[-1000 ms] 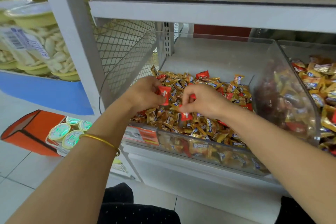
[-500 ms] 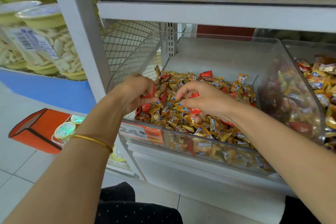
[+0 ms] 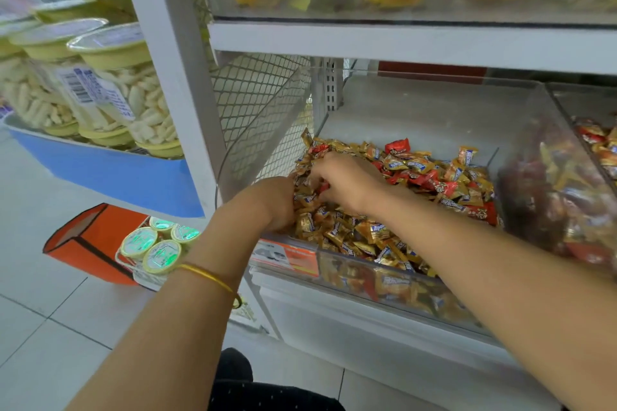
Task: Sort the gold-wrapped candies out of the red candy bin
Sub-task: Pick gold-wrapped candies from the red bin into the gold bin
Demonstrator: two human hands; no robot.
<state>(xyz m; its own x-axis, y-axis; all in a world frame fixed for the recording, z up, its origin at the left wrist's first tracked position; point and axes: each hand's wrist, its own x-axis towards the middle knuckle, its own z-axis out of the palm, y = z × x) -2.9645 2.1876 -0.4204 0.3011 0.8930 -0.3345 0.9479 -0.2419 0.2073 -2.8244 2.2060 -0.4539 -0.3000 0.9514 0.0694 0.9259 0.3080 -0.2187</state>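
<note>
Reaching forward side by side, both forearms slope into the clear bin. The left hand sits knuckles-up at the pile's 9 o'clock edge, its fingers buried among gold-wrapped candies. The right hand, at its 2 o'clock, curls its fingers down over a red candy. I cannot tell whether either hand grips anything.

Pale tiled floor, white metal shelving, wire mesh panel, blue tub
</note>
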